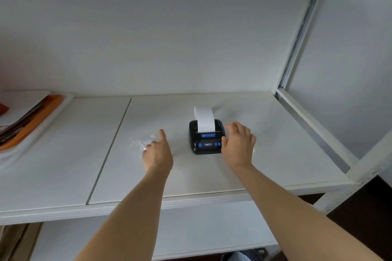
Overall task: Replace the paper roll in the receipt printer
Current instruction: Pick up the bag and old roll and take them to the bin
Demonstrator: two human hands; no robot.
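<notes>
With paper strip (204, 119) already feeding from the printer (205, 140), we seem finished: left hand (157, 152) and right hand (238, 146) spread empty, likely withdrawing next.

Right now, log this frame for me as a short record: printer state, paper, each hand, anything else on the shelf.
printer: small black receipt printer with blue buttons, standing on the white shelf
paper: white strip feeding up out of the printer's top
left hand: to the left of the printer, index finger extended, by a clear plastic wrapper; not touching the printer
right hand: open, at the printer's right side; contact unclear
other: white tray holding orange items at far left
</notes>
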